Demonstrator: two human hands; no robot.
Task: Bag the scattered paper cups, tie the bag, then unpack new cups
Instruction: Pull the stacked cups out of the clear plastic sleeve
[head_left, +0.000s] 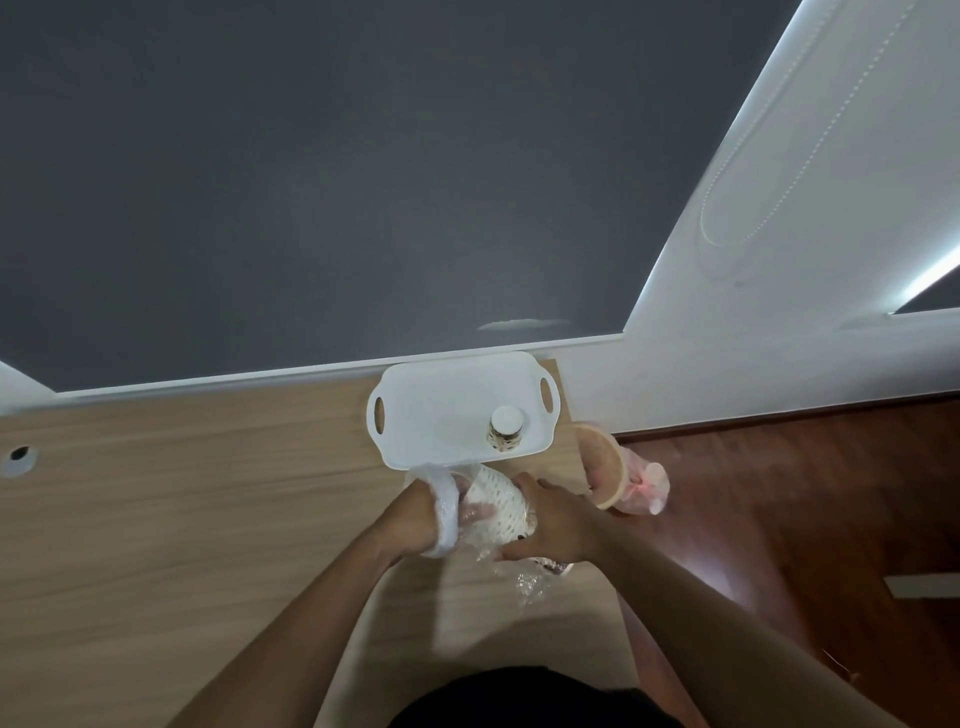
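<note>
A wooden counter (182, 519) carries a white handled tray (415, 415) at the far edge. Just near it, the left hand (415, 519) reaches inside a clear plastic sleeve (447, 512) while the right hand's (550, 525) grip wraps a patterned stack of new cups (498, 501); unpacking seems underway, and sliding them free comes next

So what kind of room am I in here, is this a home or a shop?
Probably a home or small office room, though I can't be sure: a wooden desk against a window with a grey roller blind, a dark wood floor, and a white plastic tray on the desk.
</note>
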